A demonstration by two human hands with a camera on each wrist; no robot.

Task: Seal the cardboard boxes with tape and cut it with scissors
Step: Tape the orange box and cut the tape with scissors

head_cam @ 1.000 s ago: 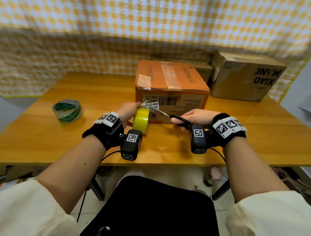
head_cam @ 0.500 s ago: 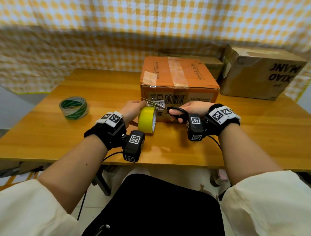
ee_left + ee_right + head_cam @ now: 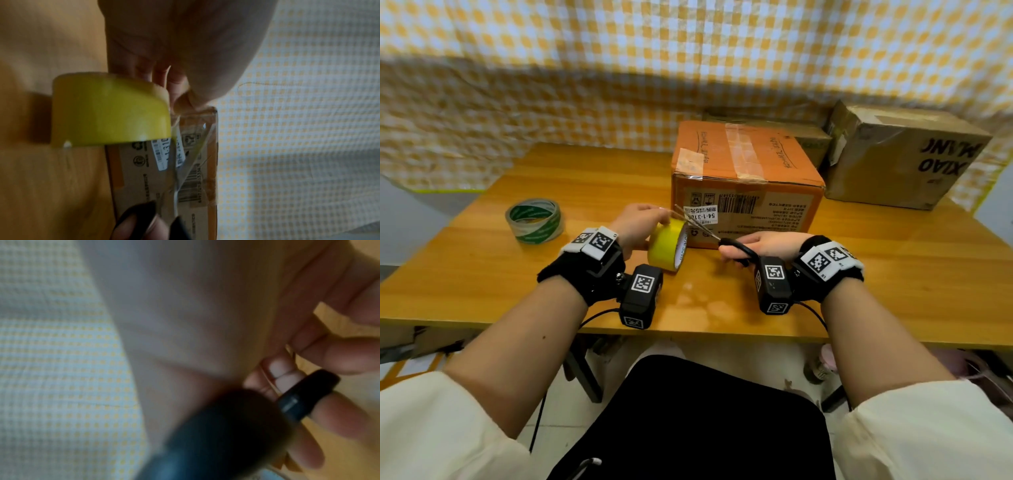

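The left hand [image 3: 637, 224] grips the yellow tape [image 3: 667, 246], standing on edge on the desk [image 3: 482, 274] just before the orange box [image 3: 746, 181]. The right hand [image 3: 767, 245] holds the scissors [image 3: 710, 231], blades parted over the roll.

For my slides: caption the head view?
Left hand steadies yellow tape roll; right hand holds scissors open.

- I see the front box [image 3: 746, 192] centred on the worktop [image 3: 482, 274].
- Two boxes [image 3: 904, 157] stand behind it, to the right.
- A tape roll [image 3: 534, 221] lies far left.
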